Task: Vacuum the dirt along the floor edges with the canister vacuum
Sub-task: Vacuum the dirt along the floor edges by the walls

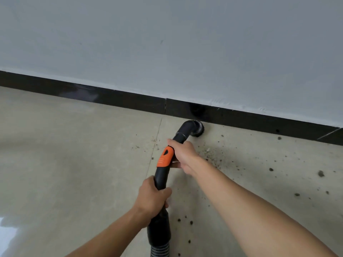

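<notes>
Two hands held one vacuum wand (161, 176). Left hand (151, 198): fingers curled round the black tube, below the orange collar (165, 156). Right hand (182, 154): fingers wrapped round the tube just past that collar. Brush nozzle (196, 127): sat beyond the right fingertips, at the foot of the black baseboard (111, 97). Dirt (219, 160): crumbs and dust lay thick to the right of the right fingers; floor left of the fingers looked nearly clean. Judged part done, right-hand stretch outstanding. Canister was out of view; ribbed hose (160, 250) was cut off at the bottom edge; bristle contact with the floor was unclear.
</notes>
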A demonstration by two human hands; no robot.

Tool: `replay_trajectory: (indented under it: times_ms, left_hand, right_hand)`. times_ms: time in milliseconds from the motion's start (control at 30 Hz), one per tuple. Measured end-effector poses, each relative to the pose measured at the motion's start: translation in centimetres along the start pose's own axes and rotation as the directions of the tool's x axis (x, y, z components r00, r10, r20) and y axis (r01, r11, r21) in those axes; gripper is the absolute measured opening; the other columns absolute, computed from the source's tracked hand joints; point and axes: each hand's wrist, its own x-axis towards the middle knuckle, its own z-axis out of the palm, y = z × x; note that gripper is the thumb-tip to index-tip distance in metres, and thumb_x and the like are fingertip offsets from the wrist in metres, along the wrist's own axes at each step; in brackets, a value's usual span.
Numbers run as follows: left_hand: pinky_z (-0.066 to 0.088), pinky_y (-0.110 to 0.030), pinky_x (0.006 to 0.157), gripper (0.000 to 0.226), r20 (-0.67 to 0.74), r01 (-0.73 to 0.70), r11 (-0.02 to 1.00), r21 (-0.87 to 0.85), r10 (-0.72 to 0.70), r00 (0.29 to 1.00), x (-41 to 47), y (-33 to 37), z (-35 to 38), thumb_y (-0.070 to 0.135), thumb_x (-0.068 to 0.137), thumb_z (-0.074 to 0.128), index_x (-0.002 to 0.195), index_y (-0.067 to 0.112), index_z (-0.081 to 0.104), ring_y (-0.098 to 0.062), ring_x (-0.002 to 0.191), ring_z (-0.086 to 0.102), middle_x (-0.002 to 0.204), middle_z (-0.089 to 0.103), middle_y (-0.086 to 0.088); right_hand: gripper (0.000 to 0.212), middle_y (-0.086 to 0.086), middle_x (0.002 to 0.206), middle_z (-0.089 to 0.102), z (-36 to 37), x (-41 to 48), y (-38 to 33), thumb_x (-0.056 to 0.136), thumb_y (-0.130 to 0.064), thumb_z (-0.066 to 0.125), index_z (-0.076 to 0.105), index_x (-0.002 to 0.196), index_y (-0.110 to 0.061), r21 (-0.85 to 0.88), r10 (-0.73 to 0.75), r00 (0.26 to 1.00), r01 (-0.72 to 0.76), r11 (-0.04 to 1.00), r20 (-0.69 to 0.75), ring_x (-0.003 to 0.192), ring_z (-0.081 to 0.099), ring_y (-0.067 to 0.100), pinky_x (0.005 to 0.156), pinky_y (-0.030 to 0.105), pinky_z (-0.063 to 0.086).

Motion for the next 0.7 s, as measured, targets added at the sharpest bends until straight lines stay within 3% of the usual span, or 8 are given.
replay_trajectory:
  times_ms: [167,400,500,700]
  left_hand:
    - [0.052,-0.036,0.056,0.019,-0.036,-0.010,1.000,-0.009,0.010,0.999,1.1,1.6,-1.2,0.002,0.078,0.062,0.093,0.002,0.051,-0.024,0.048,0.057,0.061,0.057,-0.013]
    - [0.052,-0.036,0.053,0.011,-0.226,0.043,0.994,-0.098,-0.065,0.972,-3.4,-2.3,-9.5,-0.005,0.081,0.059,0.086,-0.002,0.050,-0.025,0.048,0.054,0.059,0.054,-0.016]
    - [0.051,-0.038,0.054,0.011,-0.283,0.078,0.984,-0.158,-0.120,0.952,-5.2,-4.1,-12.0,-0.006,0.081,0.059,0.084,-0.002,0.049,-0.027,0.049,0.054,0.058,0.053,-0.018]
    - [0.049,-0.035,0.053,0.011,-0.201,0.063,0.991,-0.122,-0.087,0.976,-6.5,-5.5,-10.2,-0.008,0.081,0.057,0.084,-0.001,0.049,-0.025,0.047,0.053,0.055,0.053,-0.016]
  right_hand:
    - [0.017,0.010,0.080,0.061,1.3,1.2,-1.8,0.094,-0.022,0.061,0.050,0.089,-0.010,0.006,0.000,1.000,0.000,1.000,0.006,0.066,0.061,0.024,0.058,0.040,0.058]
    - [0.013,0.010,0.079,0.058,13.3,-1.3,-0.1,0.092,-0.017,0.058,0.049,0.085,-0.011,-0.113,0.077,0.958,-0.048,0.992,0.276,0.065,0.058,0.024,0.056,0.038,0.057]
    - [0.009,0.010,0.082,0.058,17.4,-2.7,1.2,0.091,-0.016,0.057,0.050,0.092,-0.010,-0.147,0.098,0.930,-0.048,0.988,0.355,0.071,0.060,0.027,0.061,0.043,0.058]
    - [0.020,0.012,0.091,0.062,14.7,-4.0,3.8,0.090,-0.022,0.059,0.050,0.102,-0.009,-0.087,0.071,0.956,-0.048,0.995,0.284,0.076,0.063,0.027,0.052,0.035,0.058]
